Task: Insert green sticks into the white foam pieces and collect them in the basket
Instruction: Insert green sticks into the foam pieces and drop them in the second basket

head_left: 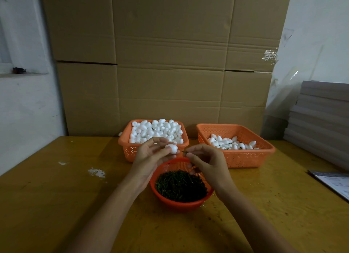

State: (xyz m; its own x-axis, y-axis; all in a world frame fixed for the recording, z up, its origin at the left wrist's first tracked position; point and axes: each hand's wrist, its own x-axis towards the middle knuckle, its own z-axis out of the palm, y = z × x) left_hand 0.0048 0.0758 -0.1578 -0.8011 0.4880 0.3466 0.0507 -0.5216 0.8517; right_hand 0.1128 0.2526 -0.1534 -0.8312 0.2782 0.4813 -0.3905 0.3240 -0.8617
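- The foam egg (pixel 172 148), white and egg-shaped, is held up above the table between the fingertips and thumb of the left hand (pixel 149 156), just in front of the full basket
- A single green stick (pixel 183 152) is pinched between thumb and forefinger of the right hand (pixel 205 162); its tip points at the egg's near end and sits just beside it, and I cannot tell whether it has touched
- Judged from this, the step in hand is the insertion itself: stick picked, egg picked, the two being lined up
- The next move calls for steadying the egg and pushing the stick straight along its long axis; an off-centre push could break out through the soft side
- Under both hands stands a round orange colander (pixel 179 205) heaped with loose green sticks (pixel 180 185)
- Behind on the left, a rectangular orange basket (pixel 130 150) is piled with plain eggs
- On the right, a second orange basket (pixel 245 158) holds a thin layer of eggs with green showing among them (pixel 232 143), likely the finished ones, so the held egg would go there
- All rest on a yellow wooden table (pixel 75 196) before stacked cardboard boxes (pixel 170 64)
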